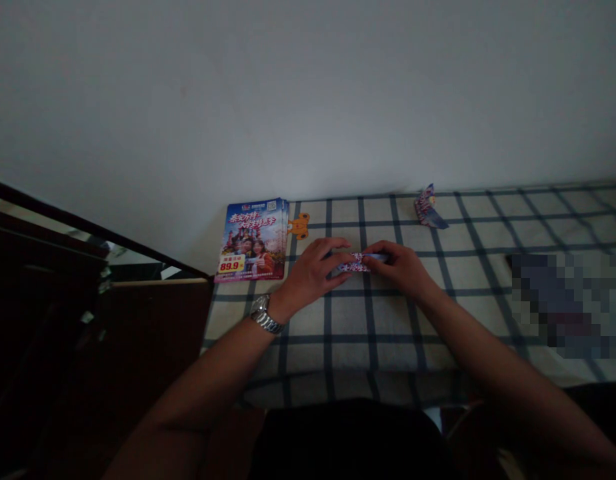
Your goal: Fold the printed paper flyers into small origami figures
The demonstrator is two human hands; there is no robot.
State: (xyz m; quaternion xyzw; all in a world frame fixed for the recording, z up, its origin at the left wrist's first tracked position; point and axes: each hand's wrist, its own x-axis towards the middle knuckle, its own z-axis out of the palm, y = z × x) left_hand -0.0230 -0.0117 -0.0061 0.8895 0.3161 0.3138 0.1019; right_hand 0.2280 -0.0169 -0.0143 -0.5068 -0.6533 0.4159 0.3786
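A narrow folded strip of printed paper [361, 261] lies on the checked cloth [388, 320]. My left hand [313, 273], with a metal watch on its wrist, pinches the strip's left end with curled fingers. From the right, my right hand [401, 267] pinches the other end. Both hands rest on the cloth with the strip between their fingertips.
A stack of colourful leaflets [253, 239] lies at the cloth's far left corner, with a small orange figure [299, 226] beside it. A folded paper shape [428, 208] stands near the wall. A blurred patch [563, 303] sits at right. Dark wooden furniture [113, 333] stands at left.
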